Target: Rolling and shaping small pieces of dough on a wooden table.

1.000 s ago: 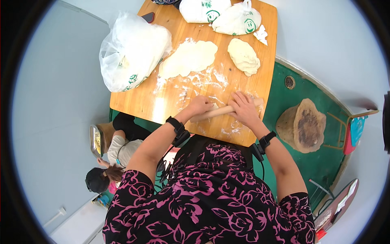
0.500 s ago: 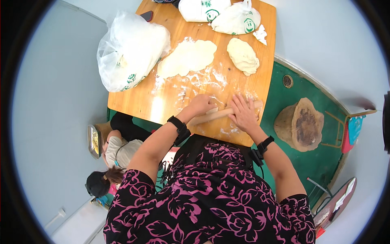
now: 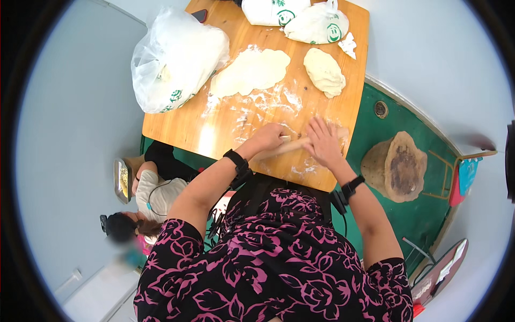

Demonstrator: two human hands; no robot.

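A pale wooden rolling pin [image 3: 292, 146] lies slantwise near the front edge of the wooden table. My right hand [image 3: 323, 142] rests on its right part, palm down, fingers stretched out flat. Just behind the pin's left part, my left hand [image 3: 269, 137] is closed, pinching a small pale piece of dough [image 3: 286, 138] that is mostly hidden by the fingers and the pin. Farther back lie a flattened sheet of dough [image 3: 252, 73] and, to its right, a thick folded oval lump of dough [image 3: 324, 72].
Flour dusts the table [image 3: 177, 129]. A large plastic bag [image 3: 179, 61] stands at the left, and two white bags [image 3: 316, 24] [image 3: 273, 12] at the back. A person [image 3: 155, 198] sits at the left beside a metal tray [image 3: 122, 181]. A wooden stump [image 3: 405, 166] stands at the right.
My right hand and the rolling pin have shifted slightly; my left hand stays closed at the dough piece. The person at the left has turned their head.
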